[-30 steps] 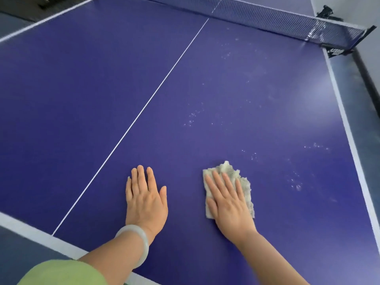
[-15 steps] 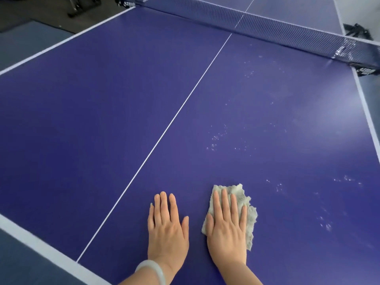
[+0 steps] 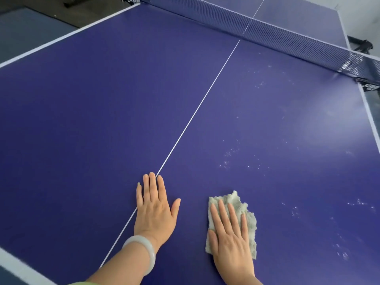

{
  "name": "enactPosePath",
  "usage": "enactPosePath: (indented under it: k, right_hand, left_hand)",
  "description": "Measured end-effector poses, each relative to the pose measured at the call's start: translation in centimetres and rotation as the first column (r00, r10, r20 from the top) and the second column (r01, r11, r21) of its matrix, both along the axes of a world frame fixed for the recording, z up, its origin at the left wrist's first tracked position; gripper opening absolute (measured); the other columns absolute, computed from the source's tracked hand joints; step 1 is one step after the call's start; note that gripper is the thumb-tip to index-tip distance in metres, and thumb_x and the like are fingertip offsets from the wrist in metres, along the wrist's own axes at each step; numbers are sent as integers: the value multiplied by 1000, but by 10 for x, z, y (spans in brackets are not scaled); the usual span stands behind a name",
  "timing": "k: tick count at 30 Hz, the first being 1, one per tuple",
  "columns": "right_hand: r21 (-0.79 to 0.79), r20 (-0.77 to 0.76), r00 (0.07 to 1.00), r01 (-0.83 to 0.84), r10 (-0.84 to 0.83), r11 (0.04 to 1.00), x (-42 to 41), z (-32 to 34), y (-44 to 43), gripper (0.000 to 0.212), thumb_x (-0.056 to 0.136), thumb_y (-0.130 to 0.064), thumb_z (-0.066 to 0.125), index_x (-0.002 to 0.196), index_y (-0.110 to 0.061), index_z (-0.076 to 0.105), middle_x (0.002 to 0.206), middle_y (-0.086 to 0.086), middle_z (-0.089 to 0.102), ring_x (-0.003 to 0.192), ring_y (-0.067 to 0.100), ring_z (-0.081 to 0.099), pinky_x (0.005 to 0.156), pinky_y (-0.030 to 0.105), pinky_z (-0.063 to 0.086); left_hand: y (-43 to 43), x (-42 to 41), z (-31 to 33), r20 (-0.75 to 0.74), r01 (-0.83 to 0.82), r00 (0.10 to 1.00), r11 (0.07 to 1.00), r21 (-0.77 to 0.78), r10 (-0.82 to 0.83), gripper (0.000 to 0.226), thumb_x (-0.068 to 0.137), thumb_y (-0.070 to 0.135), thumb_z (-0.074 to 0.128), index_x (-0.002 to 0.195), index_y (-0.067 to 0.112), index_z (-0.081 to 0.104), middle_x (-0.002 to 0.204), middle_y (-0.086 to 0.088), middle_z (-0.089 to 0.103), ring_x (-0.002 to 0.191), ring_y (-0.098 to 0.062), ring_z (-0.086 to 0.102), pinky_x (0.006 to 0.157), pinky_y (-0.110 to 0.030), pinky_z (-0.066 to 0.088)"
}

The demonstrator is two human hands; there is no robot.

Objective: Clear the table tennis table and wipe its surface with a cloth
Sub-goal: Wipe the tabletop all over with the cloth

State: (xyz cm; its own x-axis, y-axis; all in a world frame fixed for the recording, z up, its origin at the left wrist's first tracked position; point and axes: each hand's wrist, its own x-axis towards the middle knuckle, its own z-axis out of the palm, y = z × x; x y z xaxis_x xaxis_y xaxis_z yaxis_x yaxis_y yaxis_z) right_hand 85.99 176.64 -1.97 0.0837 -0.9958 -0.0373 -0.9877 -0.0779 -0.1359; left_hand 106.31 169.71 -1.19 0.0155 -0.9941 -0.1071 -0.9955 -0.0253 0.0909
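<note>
right hand (image 3: 231,239) presses cloth (image 3: 239,204) flat

I see grey-blue floor (image 3: 28,33) at upper left, a pale wall (image 3: 364,15) at upper right, and a black object (image 3: 360,45) below it.

A single head-worn camera looks forward and down from the near end of the worktop (image 3: 98,124), close above the left hand (image 3: 155,210) and right hand (image 3: 230,241) at 6 o'clock, facing the net (image 3: 287,43) running from 12 to 3 o'clock.
</note>
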Motion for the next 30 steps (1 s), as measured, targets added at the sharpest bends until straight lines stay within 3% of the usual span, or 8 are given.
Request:
enactPosePath:
  k: [6,12,16,18,20,24,27,30]
  right_hand:
    - [74,-15,995,-94,95,993,-5,1,-83,56,103,-44,9,155,-35,-7,164,-15,-9,151,9,-14,123,43,-4]
    - [119,23,882,466,-471,877,-17,-3,-73,53,102,-43,7,148,-38,-18,165,-9,-7,150,10,-13,122,45,-7]
    - [86,21,992,125,-127,988,35,0,-74,58,101,-40,9,157,-29,5,165,-8,7,153,16,0,122,47,2]
    - [80,-3,999,-36,36,996,55,0,-106,57,101,-41,7,157,-33,-5,165,-10,-3,152,16,-11,123,46,-2]
    - [82,36,995,-93,90,992,70,-2,-145,56,103,-43,6,154,-34,-15,163,-12,-15,149,14,-22,122,46,-10]
    - [100,30,993,-114,112,988,64,-3,-184,57,105,-42,16,157,-32,-6,165,-11,-9,150,14,-18,122,46,-11]
    - [87,-10,986,165,-165,982,12,-6,-169,57,105,-41,16,156,-34,-7,165,-11,-7,151,13,-13,122,44,-9]
    - [148,11,820,564,-572,812,-26,2,-138,57,105,-39,16,155,-33,-9,166,-8,-8,152,16,-10,122,48,-7]
  left_hand:
    - [0,1,-2,-12,5,1000,1000,-19,-6,80,95,55,20,149,-2,32,156,-24,28,148,-38,19,118,-55,20]
    - [-1,2,-2,-43,-1,999,1000,13,1,79,95,55,23,149,-3,31,156,-25,26,148,-39,19,117,-57,21]
    - [-3,3,-6,-57,6,998,1000,-9,-7,79,94,54,26,148,-5,32,156,-26,26,148,-40,18,117,-57,21]
    - [-3,4,-7,-58,10,998,1000,-17,-11,80,95,54,26,148,-5,30,156,-27,25,148,-40,16,117,-57,21]
    - [-4,4,-6,-51,17,999,1000,-15,-17,80,95,54,25,148,-5,30,156,-27,24,148,-40,16,117,-57,21]
    - [-4,2,-5,-44,11,999,1000,-7,-11,79,95,54,26,148,-5,32,155,-27,26,148,-39,18,118,-57,20]
    - [-5,2,-5,-38,11,999,1000,-6,-12,80,94,54,26,148,-5,31,155,-27,26,148,-40,18,118,-57,18]
    - [-4,2,-6,-39,14,999,1000,3,-14,79,95,53,25,149,-5,28,156,-28,23,148,-41,16,119,-57,16]
